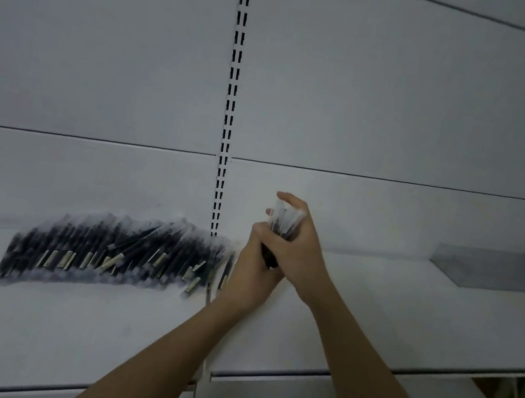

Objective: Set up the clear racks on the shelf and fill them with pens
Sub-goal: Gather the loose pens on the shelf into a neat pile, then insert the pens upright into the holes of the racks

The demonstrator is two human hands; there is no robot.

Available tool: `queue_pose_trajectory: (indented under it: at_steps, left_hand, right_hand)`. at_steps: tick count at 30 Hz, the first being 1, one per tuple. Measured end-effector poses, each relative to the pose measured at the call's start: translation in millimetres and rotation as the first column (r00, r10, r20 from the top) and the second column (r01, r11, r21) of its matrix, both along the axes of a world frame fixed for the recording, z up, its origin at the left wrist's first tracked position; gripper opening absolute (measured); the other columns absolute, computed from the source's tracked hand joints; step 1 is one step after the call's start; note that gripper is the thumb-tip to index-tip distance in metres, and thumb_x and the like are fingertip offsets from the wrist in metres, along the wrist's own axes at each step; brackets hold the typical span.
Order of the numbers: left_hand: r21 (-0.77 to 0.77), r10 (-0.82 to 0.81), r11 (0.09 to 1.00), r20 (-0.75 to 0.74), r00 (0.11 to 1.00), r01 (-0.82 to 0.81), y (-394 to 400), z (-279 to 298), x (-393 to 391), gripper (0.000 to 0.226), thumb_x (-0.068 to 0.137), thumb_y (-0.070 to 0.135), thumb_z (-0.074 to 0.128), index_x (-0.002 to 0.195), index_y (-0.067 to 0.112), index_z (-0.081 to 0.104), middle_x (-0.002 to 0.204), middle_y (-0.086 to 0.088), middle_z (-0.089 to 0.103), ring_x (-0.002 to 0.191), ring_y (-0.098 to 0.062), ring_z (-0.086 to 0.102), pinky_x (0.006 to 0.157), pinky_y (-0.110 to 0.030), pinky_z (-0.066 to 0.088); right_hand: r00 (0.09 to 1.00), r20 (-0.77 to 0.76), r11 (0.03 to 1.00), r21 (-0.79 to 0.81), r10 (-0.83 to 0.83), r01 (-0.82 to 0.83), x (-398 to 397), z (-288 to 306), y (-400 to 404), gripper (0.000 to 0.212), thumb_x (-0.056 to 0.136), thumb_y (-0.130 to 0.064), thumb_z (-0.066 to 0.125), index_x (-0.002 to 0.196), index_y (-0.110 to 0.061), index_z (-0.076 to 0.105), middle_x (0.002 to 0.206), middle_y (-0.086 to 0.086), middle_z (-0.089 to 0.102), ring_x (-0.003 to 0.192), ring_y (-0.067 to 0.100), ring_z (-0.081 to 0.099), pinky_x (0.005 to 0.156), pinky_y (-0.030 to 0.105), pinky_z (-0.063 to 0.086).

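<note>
Gripping a small upright bundle of dark pens with clear caps (281, 226), the right hand (295, 246) curls round its upper part while the left hand (255, 267) wraps the lower end, both held above the white metal shelf (375, 308). Left of the grip, a long heap of dark pens in clear wrapping (113, 253) lies on the shelf against the white back panel (102, 68). Far right of the grip sits a flat clear rack (492, 268).
</note>
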State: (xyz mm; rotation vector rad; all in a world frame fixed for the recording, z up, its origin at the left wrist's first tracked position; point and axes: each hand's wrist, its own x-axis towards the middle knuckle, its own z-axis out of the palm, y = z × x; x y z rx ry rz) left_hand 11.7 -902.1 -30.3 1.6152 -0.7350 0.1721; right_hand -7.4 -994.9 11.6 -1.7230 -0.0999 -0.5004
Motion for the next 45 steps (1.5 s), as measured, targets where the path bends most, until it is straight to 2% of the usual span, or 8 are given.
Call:
queue_pose_trajectory:
  at_steps: [5, 9, 11, 15, 26, 32, 38, 45]
  left_hand:
    - [-0.022, -0.044, 0.999, -0.16, 0.986, 0.041, 8, -26, -3, 0.038, 0.088, 0.006, 0.068, 0.119, 0.01, 0.047, 0.102, -0.001, 0.066, 0.089, -0.006, 0.067, 0.071, -0.029, 0.058]
    - [-0.012, -0.112, 0.994, -0.243, 0.963, 0.112, 8, -28, -5, 0.023, 0.095, 0.011, 0.058, 0.115, 0.021, 0.053, 0.084, -0.01, 0.068, 0.062, -0.024, 0.063, 0.052, -0.037, 0.055]
    - [-0.01, -0.124, 0.992, -0.286, 0.95, 0.127, 6, -23, -7, 0.02, 0.097, 0.01, 0.056, 0.115, 0.017, 0.051, 0.078, -0.013, 0.065, 0.052, -0.019, 0.059, 0.046, -0.029, 0.049]
    - [0.045, -0.126, 0.988, -0.323, 0.938, 0.149, -5, -3, -15, 0.02, 0.097, 0.011, 0.059, 0.111, 0.013, 0.046, 0.07, -0.019, 0.062, 0.048, -0.017, 0.056, 0.043, -0.025, 0.045]
    - [0.018, -0.232, 0.968, -0.307, 0.923, 0.249, -116, 59, -71, 0.019, 0.095, 0.014, 0.062, 0.109, 0.012, 0.049, 0.067, -0.015, 0.065, 0.052, -0.02, 0.06, 0.046, -0.028, 0.046]
    - [-0.117, -0.36, 0.932, -0.392, 0.847, 0.342, -200, 67, -125, 0.026, 0.092, 0.007, 0.064, 0.113, -0.002, 0.052, 0.067, -0.015, 0.064, 0.061, -0.027, 0.063, 0.071, -0.044, 0.056]
    - [-0.183, -0.444, 0.895, -0.458, 0.77, 0.407, -267, 62, -167, 0.014, 0.09, 0.002, 0.065, 0.103, -0.002, 0.062, 0.086, -0.022, 0.066, 0.069, -0.032, 0.065, 0.069, -0.041, 0.055]
    - [-0.106, -0.437, 0.894, -0.421, 0.795, 0.435, -331, 57, -155, 0.022, 0.09, 0.002, 0.066, 0.111, -0.001, 0.061, 0.084, -0.019, 0.069, 0.07, -0.03, 0.067, 0.068, -0.037, 0.058]
  right_hand:
    - [0.989, -0.112, 0.968, -0.243, -0.092, 0.062, -12, -13, 4, 0.08, 0.083, -0.013, 0.078, 0.139, -0.043, 0.028, 0.114, 0.009, 0.058, 0.074, 0.005, 0.062, 0.069, 0.016, 0.051]
    - [0.96, -0.269, 0.971, -0.239, -0.073, 0.007, -29, -7, 0, 0.101, 0.082, -0.021, 0.081, 0.153, -0.038, 0.012, 0.157, 0.009, 0.03, 0.11, 0.012, 0.06, 0.079, 0.014, 0.05]
    - [0.946, -0.307, 0.97, -0.241, -0.105, 0.029, -42, 4, -8, 0.092, 0.086, -0.034, 0.075, 0.154, -0.036, 0.014, 0.158, 0.002, 0.03, 0.13, 0.019, 0.049, 0.094, 0.025, 0.045]
    - [0.917, -0.272, 0.912, -0.368, -0.291, 0.181, -73, 32, -38, 0.057, 0.097, -0.051, 0.052, 0.148, -0.03, 0.037, 0.149, -0.005, 0.044, 0.126, 0.012, 0.047, 0.097, 0.027, 0.037]
    - [0.844, -0.164, 0.705, -0.642, -0.511, 0.302, -165, 67, -180, 0.049, 0.1, -0.05, 0.047, 0.142, -0.027, 0.046, 0.143, -0.005, 0.05, 0.121, 0.012, 0.048, 0.098, 0.027, 0.036]
    - [0.873, -0.153, 0.782, -0.533, -0.464, 0.322, -223, 66, -260, 0.033, 0.1, -0.036, 0.054, 0.13, -0.023, 0.055, 0.118, -0.006, 0.06, 0.097, 0.006, 0.055, 0.08, 0.019, 0.046]
    - [0.903, -0.112, 0.884, -0.286, -0.416, 0.371, -244, 62, -316, 0.028, 0.096, -0.031, 0.062, 0.122, -0.02, 0.059, 0.107, 0.0, 0.065, 0.09, 0.015, 0.066, 0.083, 0.032, 0.055]
    - [0.91, -0.031, 0.91, 0.029, -0.413, 0.414, -213, 51, -364, 0.013, 0.089, -0.015, 0.072, 0.1, -0.014, 0.066, 0.091, 0.007, 0.069, 0.071, 0.013, 0.068, 0.062, 0.021, 0.057]
